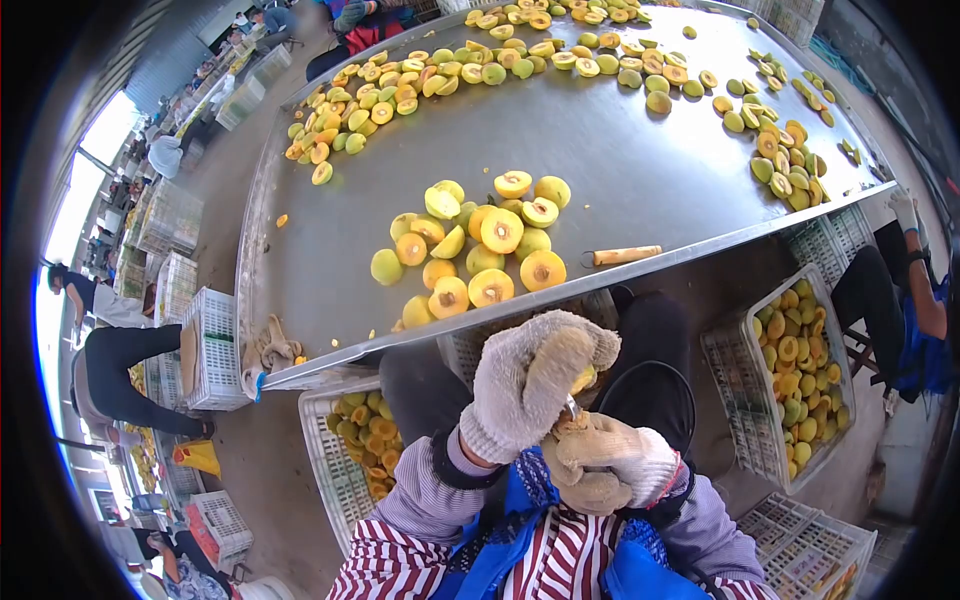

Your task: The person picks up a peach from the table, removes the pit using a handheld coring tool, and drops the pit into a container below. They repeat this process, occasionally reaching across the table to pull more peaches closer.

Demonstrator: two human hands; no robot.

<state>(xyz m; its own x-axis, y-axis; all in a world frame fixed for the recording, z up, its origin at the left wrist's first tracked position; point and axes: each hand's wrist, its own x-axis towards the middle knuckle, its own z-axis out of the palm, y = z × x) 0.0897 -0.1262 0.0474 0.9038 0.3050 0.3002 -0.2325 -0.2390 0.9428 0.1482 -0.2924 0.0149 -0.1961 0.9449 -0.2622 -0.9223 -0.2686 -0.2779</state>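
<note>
Both my hands wear pale knit work gloves and meet above my lap, just below the table's near edge. My left hand (540,378) is closed around a piece of yellow stone fruit (585,379), mostly hidden by the glove. Under it, my right hand (608,465) grips a small tool (573,408) with a metal tip that points up at the fruit; its handle is largely covered by the fingers. Ahead of the hands, a pile of halved yellow-green stone fruit (501,230) rests on the metal table (330,230), several halves showing their centres.
A wooden-handled tool (627,255) lies by the table's edge. More halves (440,72) spread along the far side. Crates of fruit stand at my left (330,450) and right (790,370). A glove (272,345) lies at the left corner. A person (910,310) sits at right.
</note>
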